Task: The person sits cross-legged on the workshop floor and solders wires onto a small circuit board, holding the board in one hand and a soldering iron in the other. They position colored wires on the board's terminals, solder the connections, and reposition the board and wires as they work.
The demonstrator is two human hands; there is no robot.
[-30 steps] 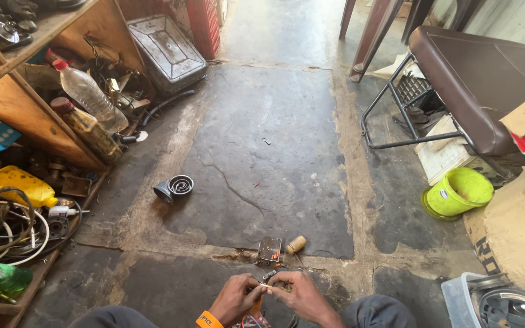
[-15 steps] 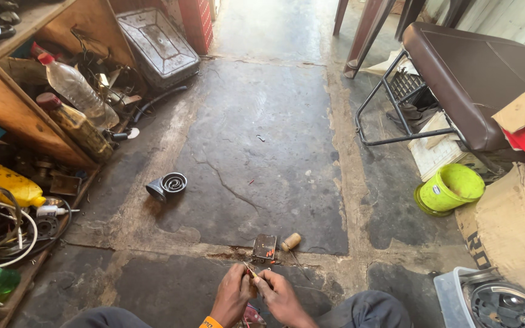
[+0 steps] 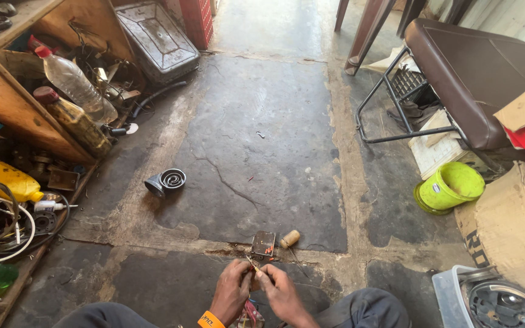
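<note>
Head cam: L hand (image 3: 231,290) and R hand (image 3: 279,293) meet low over the floor (image 3: 262,158), both pinching a thin wire (image 3: 251,263). Just beyond them a small metal part (image 3: 264,245), wooden handle (image 3: 289,238) beside it.

Left hand (image 3: 231,291): has edged toward the right hand over the last second, knuckles now almost against it.
Right hand (image 3: 281,293): drawn in and lower, its fingers (image 3: 264,274) now pinching with the left at a thin wire (image 3: 251,263).
Small metal box (image 3: 264,245): now just above the fingertips, closer to both hands than before.
Camera view: tilted slightly down and left.
</note>
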